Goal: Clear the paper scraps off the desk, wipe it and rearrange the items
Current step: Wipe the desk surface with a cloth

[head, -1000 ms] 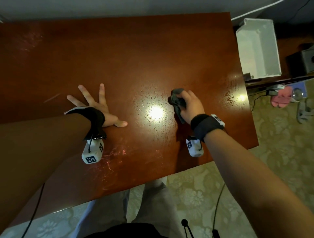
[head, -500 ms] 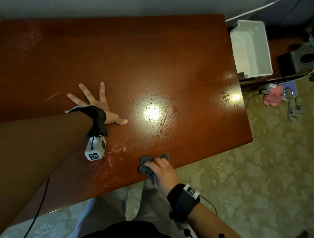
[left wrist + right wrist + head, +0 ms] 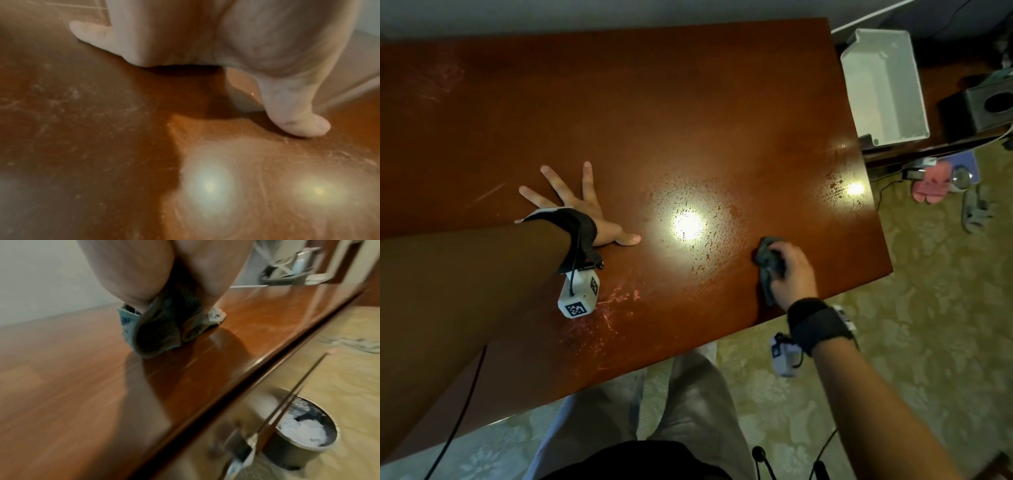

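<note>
The desk (image 3: pixel 688 102) bears the left hand (image 3: pixel 585 212) lying flat with fingers spread, left of the tabletop's middle, while near the front right corner the right hand (image 3: pixel 792 274) curls its fingers round the cloth (image 3: pixel 767 260), which touches the wood just inside the front edge.

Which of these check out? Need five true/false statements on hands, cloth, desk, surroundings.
1. The left hand lies flat on the desk, fingers spread. True.
2. The right hand grips a dark cloth. True.
3. The cloth is by the desk's far edge. False: it is near the near edge, on the right side.
4. The white box stands on the desk. False: it sits past the desk's right end.
5. The bin on the floor holds white crumpled material. True.
</note>
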